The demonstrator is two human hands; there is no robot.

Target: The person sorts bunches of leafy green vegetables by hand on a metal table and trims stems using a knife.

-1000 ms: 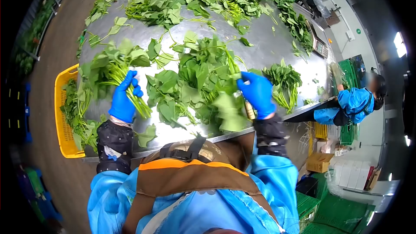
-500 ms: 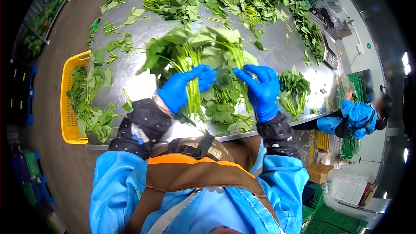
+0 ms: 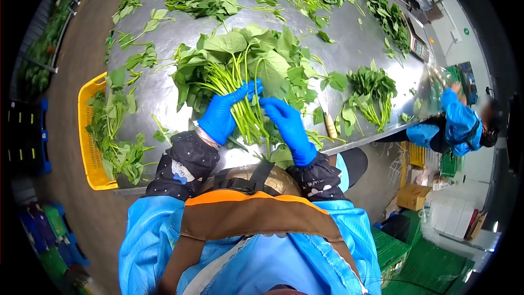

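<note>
Metal tabletop spans the workspace, its far edge cut off by the view. Beside its left end sits a yellow crate, partly hidden by greens. The leafy bunch is above the near side, stems toward the body, probably for easy gathering. The left hand has fingers wrapped around them; the right hand's fingers curl alongside, their grip unclear. The wooden-handled tool's tip is indistinct.

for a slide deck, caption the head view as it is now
Left hand grips greens by the stems, right hand close by, over a metal table with a yellow crate alongside.
</note>
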